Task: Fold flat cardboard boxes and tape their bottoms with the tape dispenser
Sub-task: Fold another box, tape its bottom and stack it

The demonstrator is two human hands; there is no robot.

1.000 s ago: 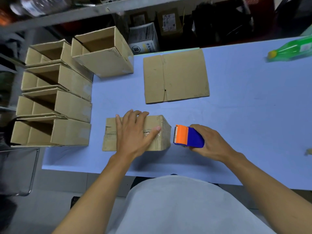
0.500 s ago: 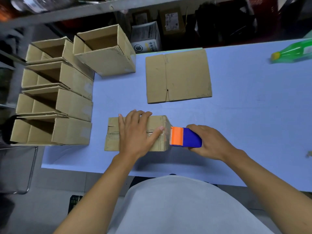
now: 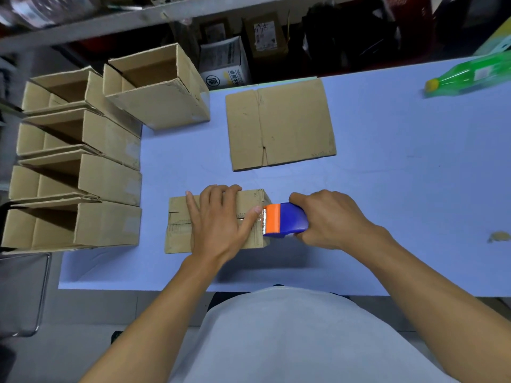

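The tape dispenser (image 3: 286, 220) has closed the gap it had a second ago: its orange head now touches the right end of the folded box (image 3: 215, 221), where it earlier stood apart from it. The right hand (image 3: 329, 219) grips its blue body with fingers curled round it. The left hand (image 3: 221, 221) has stayed flat on top of the box, fingers straight, thumb pressed on the seam next to the dispenser.

The box sits near the front edge of a pale blue table (image 3: 387, 167). A flat cardboard sheet (image 3: 279, 124) lies behind it, finished open boxes (image 3: 83, 172) are stacked at the left, and a green bottle (image 3: 470, 76) lies far right. Dark shelving with cartons runs behind.

The tape roll itself is hidden, and a small tan scrap (image 3: 499, 236) at the right edge is too blurred to identify
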